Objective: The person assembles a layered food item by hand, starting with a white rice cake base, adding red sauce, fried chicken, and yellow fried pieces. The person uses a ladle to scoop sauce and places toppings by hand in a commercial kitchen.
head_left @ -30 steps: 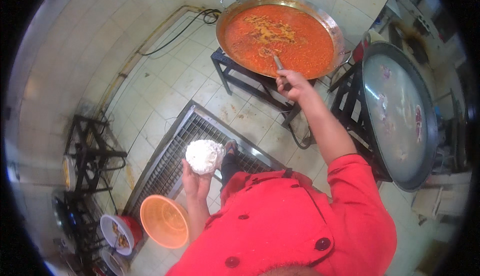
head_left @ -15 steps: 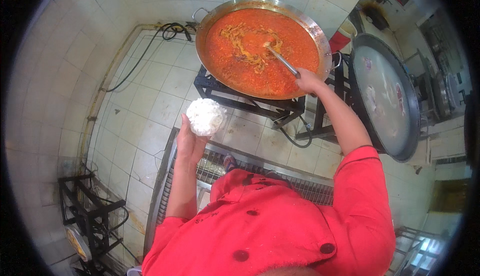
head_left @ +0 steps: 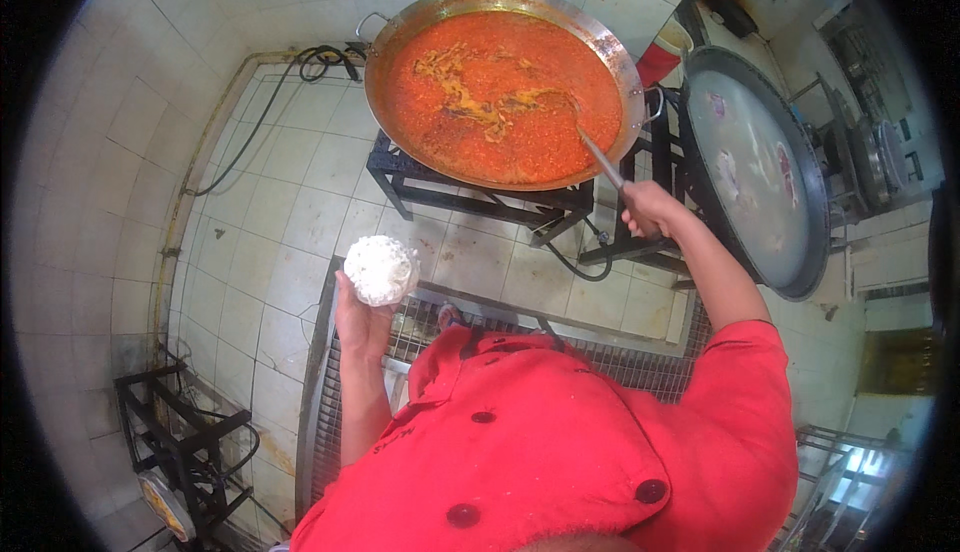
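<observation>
My right hand (head_left: 655,210) is closed round the grip of a long-handled stirring utensil (head_left: 603,160). Its head is sunk in thick red sauce (head_left: 520,142) and cannot be seen. The sauce fills a wide two-handled metal pan (head_left: 627,77), with a curved yellow-brown streak (head_left: 455,87) across its surface. Closer to my body, my left hand (head_left: 362,320) holds up a small container heaped with white, crumbly or powdery stuff (head_left: 382,270). Most of the container is hidden by its contents and my fingers. It is held apart from the pan.
Under the pan stands a black burner frame (head_left: 480,199) with a hose. At the right, a large dark pan (head_left: 822,222) holds cloudy liquid and pale pieces. A metal floor grate (head_left: 640,367) runs by my feet. Another black frame (head_left: 180,417) stands lower left. A red bucket (head_left: 655,64) stands behind.
My right hand has drawn the utensil toward me and to the right, its head sinking from sight. The yellow-brown streak has changed from a ring to a bent band. My left hand still holds the container.
</observation>
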